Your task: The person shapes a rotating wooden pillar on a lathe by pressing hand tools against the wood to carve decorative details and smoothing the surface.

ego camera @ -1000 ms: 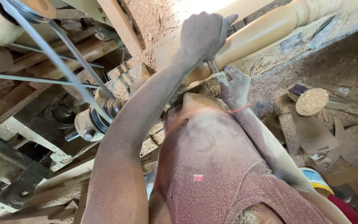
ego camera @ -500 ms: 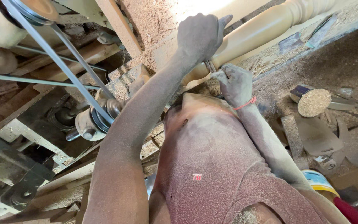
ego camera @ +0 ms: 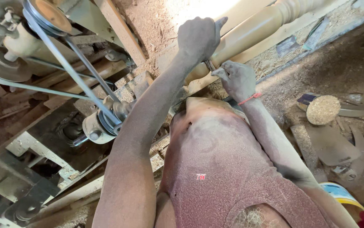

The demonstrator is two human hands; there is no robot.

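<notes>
Head view: both hands [ego camera: 217, 59] stay on spindle [ego camera: 258, 29].

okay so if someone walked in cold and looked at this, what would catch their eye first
Probably the pale turned wooden spindle lying across the top, with the left hand and right hand pressing a thin metal tool against it. Next, the drive belt running from the big pulley at upper left, and sawdust coating the reddish shirt.
</notes>
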